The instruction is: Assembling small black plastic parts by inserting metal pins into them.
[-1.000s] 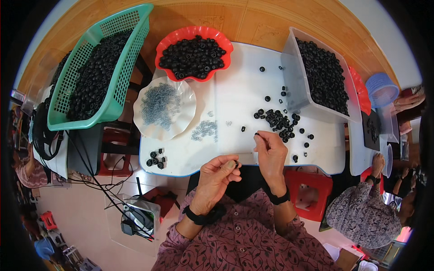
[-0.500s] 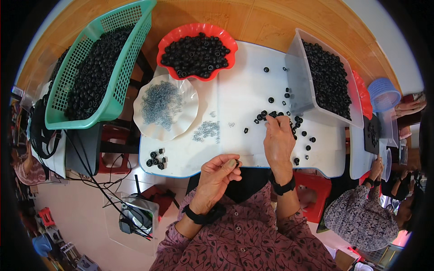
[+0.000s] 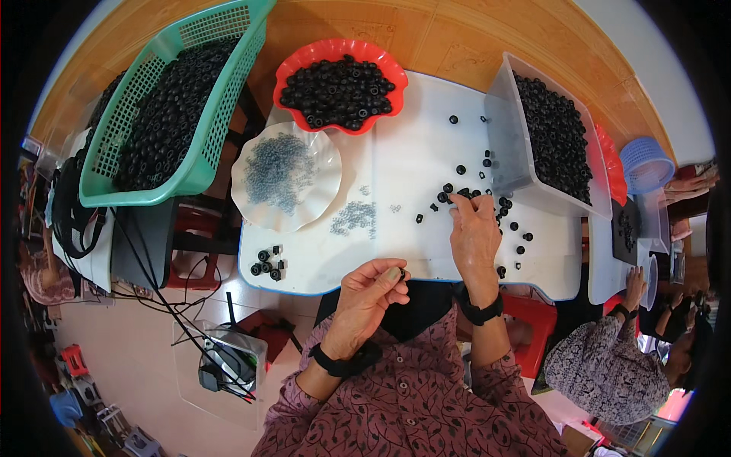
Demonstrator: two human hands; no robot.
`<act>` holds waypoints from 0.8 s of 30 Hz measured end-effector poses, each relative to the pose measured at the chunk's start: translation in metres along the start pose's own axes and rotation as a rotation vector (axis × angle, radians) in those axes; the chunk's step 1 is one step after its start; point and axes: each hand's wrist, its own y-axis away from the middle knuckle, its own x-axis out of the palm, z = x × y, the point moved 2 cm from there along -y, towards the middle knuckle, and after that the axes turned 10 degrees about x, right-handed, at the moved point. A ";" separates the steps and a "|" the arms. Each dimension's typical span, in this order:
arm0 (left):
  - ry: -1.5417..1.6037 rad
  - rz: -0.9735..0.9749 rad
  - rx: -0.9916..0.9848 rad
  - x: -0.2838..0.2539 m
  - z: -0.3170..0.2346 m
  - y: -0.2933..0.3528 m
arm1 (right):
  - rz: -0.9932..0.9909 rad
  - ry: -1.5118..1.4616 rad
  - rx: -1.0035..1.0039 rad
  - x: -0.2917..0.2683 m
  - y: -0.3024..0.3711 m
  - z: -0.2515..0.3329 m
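My left hand (image 3: 368,297) is at the table's near edge, thumb and fingers pinched on a small round black part (image 3: 403,274). Out over the table, my right hand (image 3: 475,234) reaches into a loose cluster of black round parts (image 3: 505,204), thumb and fingertips drawn together. Whatever lies between those fingertips is hidden. Left of that hand, small clear rings (image 3: 355,218) are scattered on the white tabletop (image 3: 411,160). A separate little group of black parts (image 3: 266,268) sits at the table's near left corner.
A white scalloped plate (image 3: 324,199) holds more clear rings. Black parts fill a red scalloped bowl (image 3: 400,85), a green basket (image 3: 199,169) and a translucent bin (image 3: 509,145). Cables (image 3: 156,282) hang at the left. A co-worker's patterned sleeve (image 3: 601,358) shows at the right.
The whole view has shifted slightly, so the table things appear a little further right. My left hand keeps its pinch, and my right fingertips stay at the cluster of black parts.
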 end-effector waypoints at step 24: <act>0.031 0.032 0.022 0.000 -0.006 0.011 | 0.014 -0.067 -0.115 -0.003 0.014 0.010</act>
